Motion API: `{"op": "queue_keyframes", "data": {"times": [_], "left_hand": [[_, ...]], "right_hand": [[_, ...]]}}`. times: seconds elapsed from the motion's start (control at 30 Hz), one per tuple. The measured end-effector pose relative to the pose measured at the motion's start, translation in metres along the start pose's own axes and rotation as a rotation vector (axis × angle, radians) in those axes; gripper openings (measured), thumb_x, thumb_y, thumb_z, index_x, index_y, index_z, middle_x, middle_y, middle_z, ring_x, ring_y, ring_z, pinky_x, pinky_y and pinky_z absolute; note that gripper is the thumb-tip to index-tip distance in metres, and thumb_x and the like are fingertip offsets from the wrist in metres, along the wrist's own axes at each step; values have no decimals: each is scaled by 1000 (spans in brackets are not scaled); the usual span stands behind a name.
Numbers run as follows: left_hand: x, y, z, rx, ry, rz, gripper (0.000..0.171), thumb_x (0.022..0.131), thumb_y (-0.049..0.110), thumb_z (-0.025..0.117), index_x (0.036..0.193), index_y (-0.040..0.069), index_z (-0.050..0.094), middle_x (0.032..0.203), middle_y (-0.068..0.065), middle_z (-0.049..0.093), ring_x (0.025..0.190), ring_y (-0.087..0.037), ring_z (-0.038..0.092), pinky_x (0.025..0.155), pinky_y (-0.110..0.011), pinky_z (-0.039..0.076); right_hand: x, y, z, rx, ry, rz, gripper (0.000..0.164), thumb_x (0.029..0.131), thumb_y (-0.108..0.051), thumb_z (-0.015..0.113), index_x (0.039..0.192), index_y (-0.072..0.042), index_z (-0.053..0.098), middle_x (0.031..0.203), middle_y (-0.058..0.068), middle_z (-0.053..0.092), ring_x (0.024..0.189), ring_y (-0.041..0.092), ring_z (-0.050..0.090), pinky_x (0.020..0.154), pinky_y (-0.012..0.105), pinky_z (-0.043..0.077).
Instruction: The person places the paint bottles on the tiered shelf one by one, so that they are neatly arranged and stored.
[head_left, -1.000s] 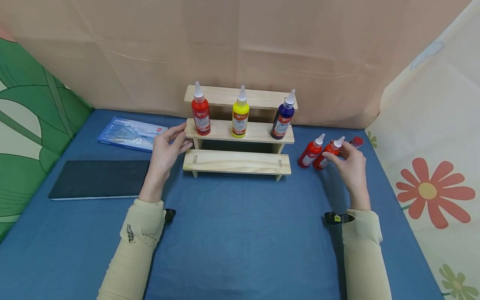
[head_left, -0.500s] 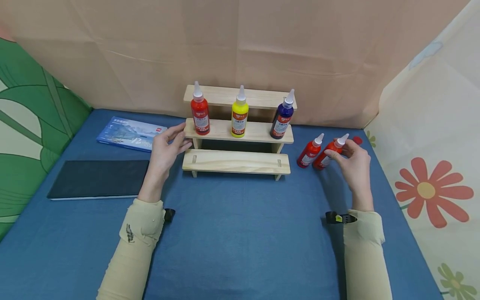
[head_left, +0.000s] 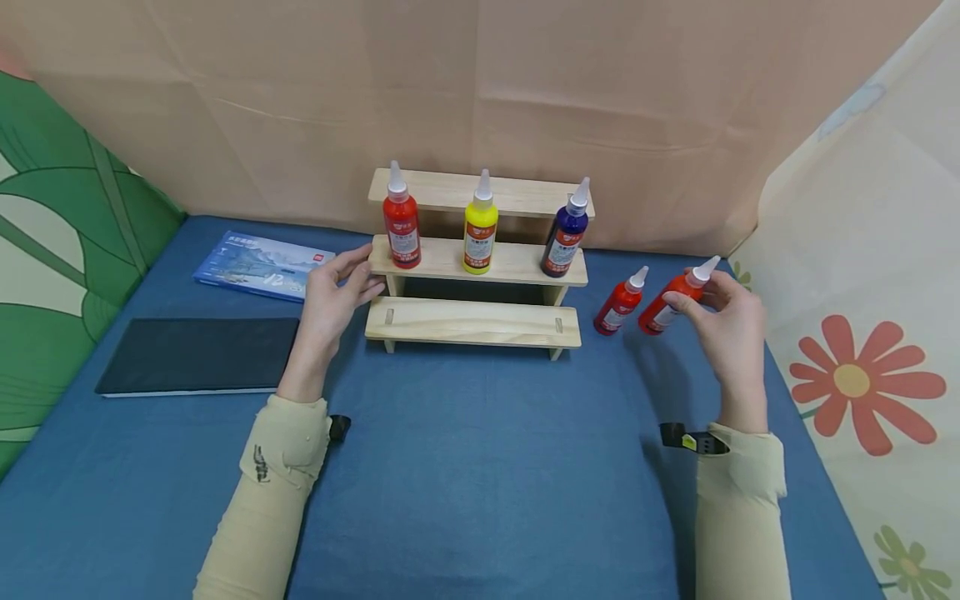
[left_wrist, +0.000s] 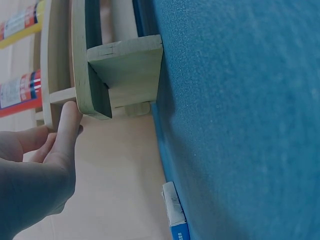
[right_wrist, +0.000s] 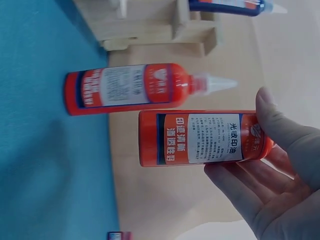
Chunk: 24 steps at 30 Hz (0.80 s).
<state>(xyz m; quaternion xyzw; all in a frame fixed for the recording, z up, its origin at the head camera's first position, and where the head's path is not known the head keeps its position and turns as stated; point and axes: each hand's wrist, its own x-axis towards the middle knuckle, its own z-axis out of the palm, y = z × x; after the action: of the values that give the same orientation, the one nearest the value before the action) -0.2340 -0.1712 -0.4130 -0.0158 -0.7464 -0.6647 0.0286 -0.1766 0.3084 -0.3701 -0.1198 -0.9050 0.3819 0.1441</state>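
A three-tier wooden rack point(head_left: 472, 321) stands at the back of the table. My left hand point(head_left: 333, 296) holds the left end of its middle tier; in the left wrist view the fingertips point(left_wrist: 71, 112) are right at the board's end. On that tier stand a red bottle point(head_left: 402, 225), a yellow bottle point(head_left: 480, 229) and a dark blue bottle point(head_left: 564, 237), all with white nozzles. My right hand point(head_left: 731, 329) grips another red bottle point(right_wrist: 200, 137) near its top, tilted and raised off the cloth. Close to it a similar red bottle point(head_left: 618, 307) stands on the table.
A blue picture box point(head_left: 262, 265) and a dark flat notebook point(head_left: 198, 356) lie at the left. In the right wrist view, a small red item point(right_wrist: 120, 235) shows at the lower edge. The patterned wall point(head_left: 855, 383) borders the right side.
My right hand has moved right and up with the red bottle, away from the other red one. The red-topped item behind that hand is now hidden in the head view. The left hand stays put.
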Motion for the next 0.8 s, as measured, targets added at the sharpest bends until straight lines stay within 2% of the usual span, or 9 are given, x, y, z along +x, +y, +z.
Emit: {"op": "queue_keyframes", "data": {"times": [0.33,0.6,0.8], "left_hand": [[1,0,-1,11,11,-12,45,115,12,52,158,-3,49,150,-27,55,128,-41,65,101,-27,58],[1,1,-1,7,12,-11,45,115,12,52,157,-3,49,150,-27,55,128,-41,65,101,-28,58],[1,0,0,-1,13,-17,45,115,12,52,157,-3,50,149,-27,56,127,-41,66,99,-26,59]], "right_hand": [[-12,-21,-13,18,62,-8,57,101,-37,78,149,-11,65,140,15,68,126,31,62,101,35,60],[-22,-37,-16,31,98,-63,53,98,-35,82,144,-13,70,131,14,73,116,23,66,90,22,56],[-28,-47,-17,24,109,-69,52,97,-36,82,144,-15,71,131,11,74,117,23,68,95,25,58]]}}
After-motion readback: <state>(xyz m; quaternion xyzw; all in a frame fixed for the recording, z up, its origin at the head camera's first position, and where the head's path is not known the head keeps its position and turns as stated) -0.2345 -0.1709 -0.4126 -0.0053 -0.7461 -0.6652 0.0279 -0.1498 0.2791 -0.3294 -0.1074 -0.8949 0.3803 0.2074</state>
